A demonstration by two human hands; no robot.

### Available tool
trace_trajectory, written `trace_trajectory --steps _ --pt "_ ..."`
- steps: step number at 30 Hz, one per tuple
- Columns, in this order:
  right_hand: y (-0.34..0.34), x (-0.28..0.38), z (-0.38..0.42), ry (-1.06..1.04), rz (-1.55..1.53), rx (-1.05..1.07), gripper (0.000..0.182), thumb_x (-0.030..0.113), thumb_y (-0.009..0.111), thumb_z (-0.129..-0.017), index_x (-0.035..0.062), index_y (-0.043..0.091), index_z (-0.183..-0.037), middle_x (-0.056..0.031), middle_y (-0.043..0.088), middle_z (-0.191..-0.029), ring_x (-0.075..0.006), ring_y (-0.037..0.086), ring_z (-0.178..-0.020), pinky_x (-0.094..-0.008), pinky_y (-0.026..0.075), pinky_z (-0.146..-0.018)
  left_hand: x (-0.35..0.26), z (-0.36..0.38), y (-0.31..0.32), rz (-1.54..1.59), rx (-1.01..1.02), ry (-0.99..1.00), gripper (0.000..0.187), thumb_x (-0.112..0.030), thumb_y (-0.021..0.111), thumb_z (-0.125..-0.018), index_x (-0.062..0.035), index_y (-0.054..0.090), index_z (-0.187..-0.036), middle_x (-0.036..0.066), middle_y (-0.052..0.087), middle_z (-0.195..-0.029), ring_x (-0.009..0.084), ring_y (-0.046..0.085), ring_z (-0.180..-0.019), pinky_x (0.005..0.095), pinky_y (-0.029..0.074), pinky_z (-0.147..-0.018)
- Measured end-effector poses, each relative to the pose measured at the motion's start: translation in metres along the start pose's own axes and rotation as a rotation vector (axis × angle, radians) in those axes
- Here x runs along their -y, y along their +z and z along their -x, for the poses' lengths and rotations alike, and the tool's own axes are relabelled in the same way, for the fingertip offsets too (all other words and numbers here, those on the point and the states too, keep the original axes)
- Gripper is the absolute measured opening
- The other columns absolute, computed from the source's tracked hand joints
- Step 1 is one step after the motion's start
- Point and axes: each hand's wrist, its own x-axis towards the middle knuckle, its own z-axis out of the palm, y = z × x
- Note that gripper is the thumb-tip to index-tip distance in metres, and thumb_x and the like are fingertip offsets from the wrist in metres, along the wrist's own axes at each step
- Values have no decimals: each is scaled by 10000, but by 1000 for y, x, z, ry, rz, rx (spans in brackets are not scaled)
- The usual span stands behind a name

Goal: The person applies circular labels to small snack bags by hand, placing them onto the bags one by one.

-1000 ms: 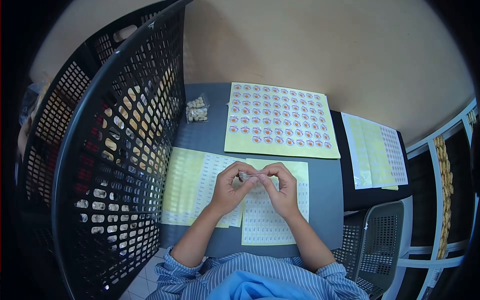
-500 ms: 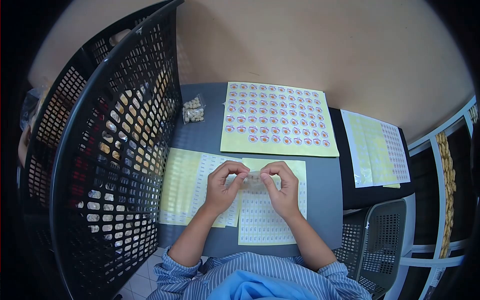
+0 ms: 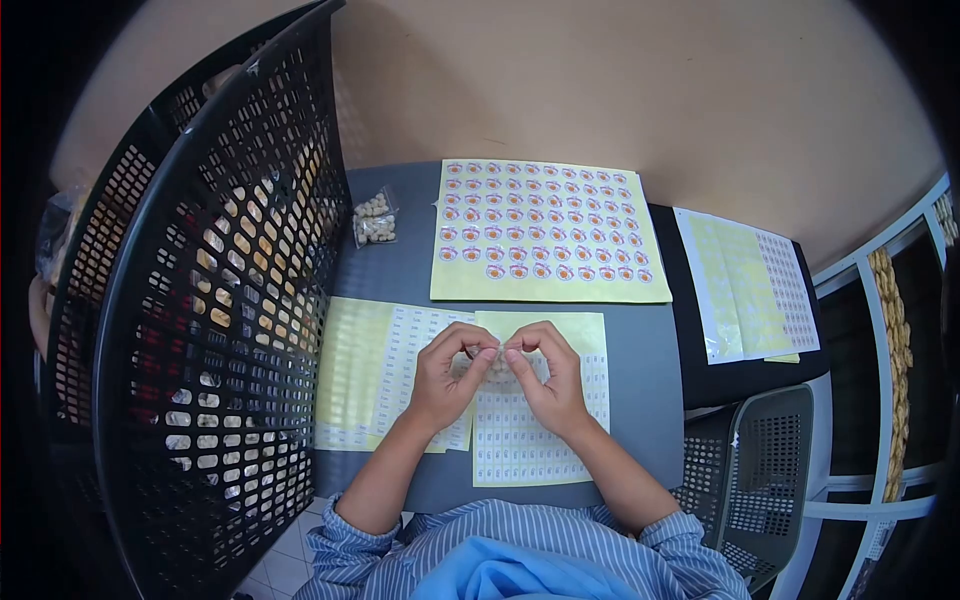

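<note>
My left hand (image 3: pixel 445 378) and my right hand (image 3: pixel 552 380) meet above the grey table, thumbs and fingertips pinched together. Between them is a small clear plastic bag (image 3: pixel 499 371) with pale contents, largely hidden by the fingers. Beneath the hands lies a yellow-backed sheet of small white labels (image 3: pixel 535 440). Another label sheet (image 3: pixel 350 370), partly bare yellow backing, is beside it on the left. Farther back lies a larger yellow sheet of round orange-and-pink stickers (image 3: pixel 545 225). A clear bag of pale round pieces (image 3: pixel 375 220) rests at the table's back left.
A tall dark plastic basket (image 3: pixel 225 290) with packed goods visible through its holes stands at left. At right are another sticker sheet (image 3: pixel 745 285) on a black surface, a dark crate (image 3: pixel 765 480) and a white rack (image 3: pixel 885 400). Part of another person's hand (image 3: pixel 40 310) shows far left.
My hands have drawn closer together, the right one moving left, and the bag between them now looks bunched up. The whole view has shifted slightly.
</note>
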Motion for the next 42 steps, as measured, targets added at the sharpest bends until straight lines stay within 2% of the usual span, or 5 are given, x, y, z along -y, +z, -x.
trace_trajectory --steps 14,33,35,40,42 --pt "8 -2 1 -64 167 -24 72 42 593 -762 3 551 -805 -87 554 -800 -221 546 -754 -303 400 -703 -9 0 3 -161 -93 102 44 7 587 -764 -2 566 -802 81 586 -794 159 560 -724 262 440 -683" --pt "-15 -3 -7 98 -161 48 100 54 625 -756 14 631 -848 -89 613 -842 -179 576 -817 -287 431 -757 -1 -3 -9 58 -96 114 28 -2 597 -780 -13 597 -806 82 613 -816 158 584 -829 274 443 -764" --pt "-16 -6 -9 92 -179 55 141 75 610 -773 24 630 -903 -98 614 -889 -196 574 -862 -303 421 -791 -2 -4 -7 253 -170 60 70 -54 472 -870 -18 507 -822 62 538 -817 160 545 -792 292 429 -761" --pt "-18 -19 -6 -113 545 184 367 131 607 -762 52 535 -1113 -105 534 -1130 -257 479 -1065 -369 332 -922 11 -4 -27 362 -156 -231 226 -199 336 -925 -48 437 -790 25 438 -734 108 456 -617 250 408 -617" --pt "-17 -26 -3 -113 609 245 409 142 619 -750 43 515 -1133 -109 498 -1180 -257 435 -1119 -372 319 -937 7 -4 -33 402 3 -596 261 -257 353 -917 -41 451 -808 26 448 -732 97 452 -584 232 395 -556"
